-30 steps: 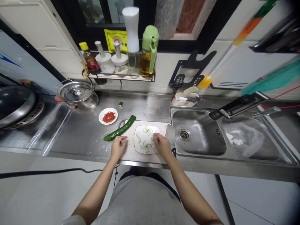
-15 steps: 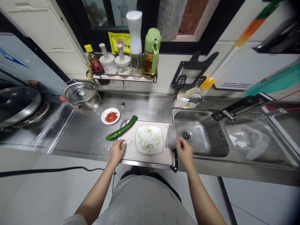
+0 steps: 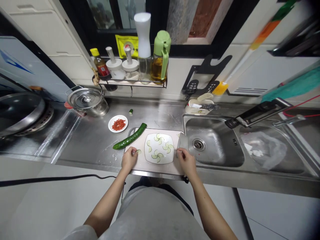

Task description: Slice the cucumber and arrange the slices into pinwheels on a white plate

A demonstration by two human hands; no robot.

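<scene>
My left hand (image 3: 129, 159) pinches a thin cucumber slice (image 3: 139, 151) over the left part of the pink cutting board (image 3: 156, 169). My right hand (image 3: 187, 161) is closed at the fingertips above the cleaver (image 3: 183, 140), hiding most of its handle; what the fingers hold, if anything, is too small to make out. Between the hands, a white square plate (image 3: 148, 159) lies on the board. Curved cucumber slices (image 3: 158, 155) form several pinwheels on it, with a smaller group at its left. A whole-looking cucumber (image 3: 130, 137) lies across the board's upper left corner.
Behind the cucumber stand a small plate of chopped red pieces (image 3: 118, 124) and a cucumber end (image 3: 131, 111). A lidded steel pot (image 3: 88, 101) is at the back left. The sink (image 3: 217, 143) borders the board's right; a seasoning shelf (image 3: 132, 82) hangs above.
My left hand has moved right onto the board and lifted the cucumber slice's edge. My right hand has shifted left from the sink's edge to over the cleaver.
</scene>
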